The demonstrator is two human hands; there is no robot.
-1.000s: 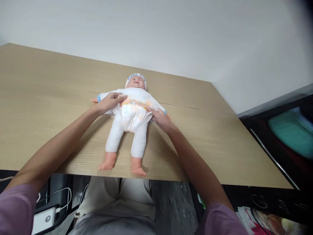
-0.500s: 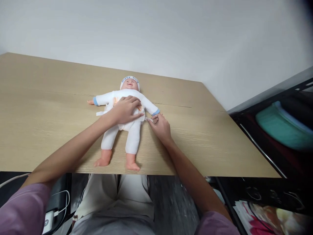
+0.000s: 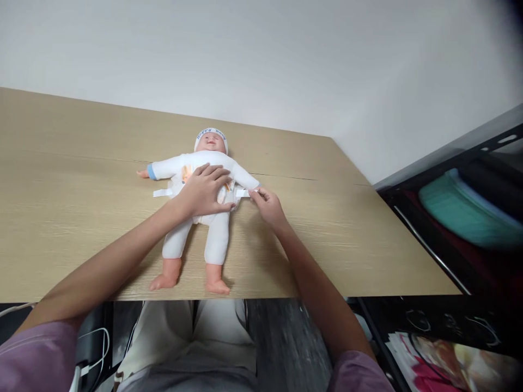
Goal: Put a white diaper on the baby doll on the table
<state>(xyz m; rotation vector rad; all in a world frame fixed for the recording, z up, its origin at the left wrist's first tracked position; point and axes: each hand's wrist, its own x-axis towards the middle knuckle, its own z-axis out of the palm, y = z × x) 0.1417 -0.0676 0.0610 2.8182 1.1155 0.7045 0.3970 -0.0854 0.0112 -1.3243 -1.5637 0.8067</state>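
Observation:
A baby doll (image 3: 212,155) in a white suit and cap lies on its back on the wooden table (image 3: 61,218), feet toward me. A white diaper (image 3: 182,177) with orange print is wrapped round its middle. My left hand (image 3: 204,190) lies flat on the doll's belly, fingers spread over the diaper front. My right hand (image 3: 267,204) is at the doll's right side, fingers pinched on the diaper's white tape tab (image 3: 243,193). The other tab (image 3: 162,193) sticks out loose on the left side.
A white wall rises behind the table. To the right stands a dark shelf (image 3: 469,228) holding a teal bundle (image 3: 461,209). Below the table edge are my lap, white cables (image 3: 93,348) at the left and colourful packaging at the lower right.
My left hand moved from the doll's left shoulder onto its belly. My right hand shifted from the diaper's side to pull out the tab. Both diaper tabs now show.

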